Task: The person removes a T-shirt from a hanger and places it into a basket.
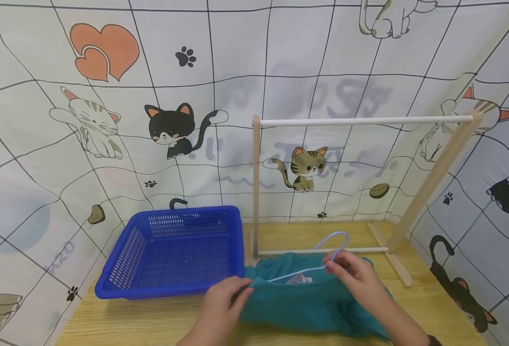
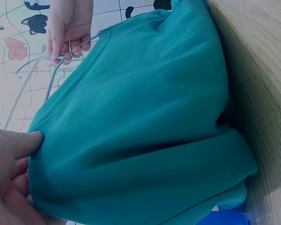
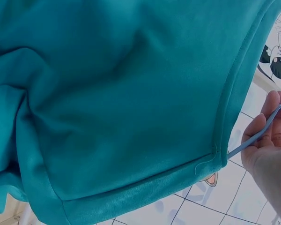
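A teal shirt (image 1: 295, 305) lies bunched over the table in front of me, its neckline facing away and a white label (image 1: 299, 278) showing inside. Through the neckline runs a light-blue clothes hanger (image 1: 341, 242), hook up. My right hand (image 1: 358, 278) pinches the hanger at the base of its hook. The left hand (image 1: 224, 305) pinches the shirt's neckline edge at the left between thumb and fingers. In the left wrist view the left thumb (image 2: 25, 143) presses on the teal cloth. Much of the hanger is hidden inside the shirt.
A blue plastic basket (image 1: 172, 262) stands to the left of the shirt. Behind and to the right rises a wooden rack with a white top rod (image 1: 362, 121) and a lower rod (image 1: 362, 250). A cat-patterned sheet (image 1: 237, 57) backs the wooden table (image 1: 163, 322).
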The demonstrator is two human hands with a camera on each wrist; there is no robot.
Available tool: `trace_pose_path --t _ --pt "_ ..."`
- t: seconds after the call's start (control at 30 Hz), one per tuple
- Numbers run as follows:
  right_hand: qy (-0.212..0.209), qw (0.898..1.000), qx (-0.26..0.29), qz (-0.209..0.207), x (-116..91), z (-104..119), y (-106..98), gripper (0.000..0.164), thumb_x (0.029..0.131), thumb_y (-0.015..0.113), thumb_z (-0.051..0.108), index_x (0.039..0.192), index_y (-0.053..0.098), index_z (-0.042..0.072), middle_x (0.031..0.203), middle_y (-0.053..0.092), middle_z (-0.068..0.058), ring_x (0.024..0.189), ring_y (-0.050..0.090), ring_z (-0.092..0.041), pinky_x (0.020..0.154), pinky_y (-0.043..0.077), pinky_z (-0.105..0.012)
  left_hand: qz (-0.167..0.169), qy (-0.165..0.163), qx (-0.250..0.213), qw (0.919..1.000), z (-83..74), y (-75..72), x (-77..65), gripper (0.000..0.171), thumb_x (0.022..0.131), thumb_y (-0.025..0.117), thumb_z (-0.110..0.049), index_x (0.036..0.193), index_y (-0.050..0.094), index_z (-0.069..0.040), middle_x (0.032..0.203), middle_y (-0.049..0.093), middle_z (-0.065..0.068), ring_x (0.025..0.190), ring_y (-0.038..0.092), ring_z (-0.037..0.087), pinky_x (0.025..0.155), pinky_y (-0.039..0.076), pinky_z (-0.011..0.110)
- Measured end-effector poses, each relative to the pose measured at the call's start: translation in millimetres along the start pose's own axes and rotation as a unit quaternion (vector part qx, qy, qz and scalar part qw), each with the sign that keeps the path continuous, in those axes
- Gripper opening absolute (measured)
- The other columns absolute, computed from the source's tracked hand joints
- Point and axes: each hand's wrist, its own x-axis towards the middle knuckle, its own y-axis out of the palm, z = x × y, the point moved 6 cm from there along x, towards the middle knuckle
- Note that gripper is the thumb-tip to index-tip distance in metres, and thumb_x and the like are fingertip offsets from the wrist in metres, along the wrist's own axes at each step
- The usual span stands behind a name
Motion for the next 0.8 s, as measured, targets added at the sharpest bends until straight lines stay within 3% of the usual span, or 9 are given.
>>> trace_pose_path --t 0.3,0.8 --pt "-0.019 1.0 -0.004 0.004 1.5 3.1 -5.8 0.015 0.093 0.052 -0.006 0.096 0.062 0.004 0.086 0.066 0.004 0.08 0.063 -0.009 0.071 0.054 -0.021 -0.019 -0.016 0.004 0.9997 6.9 -5.7 -1.8 0.014 0.083 0.071 -0.012 0.096 0.073 -0.01 0.091 0.073 -0.001 0.085 0.069 0.013 0.075 0.057 0.025" --pt "-0.035 0.999 0.01 -0.002 0.1 5.3 -14.3 0.017 0.092 0.05 -0.009 0.096 0.062 0.002 0.088 0.065 0.004 0.08 0.063 -0.01 0.07 0.054 -0.021 -0.024 -0.046 -0.019 0.9985 17.6 -11.1 -2.5 0.013 0.083 0.071 -0.01 0.096 0.074 -0.009 0.092 0.073 0.0 0.086 0.069 0.013 0.076 0.057 0.025"
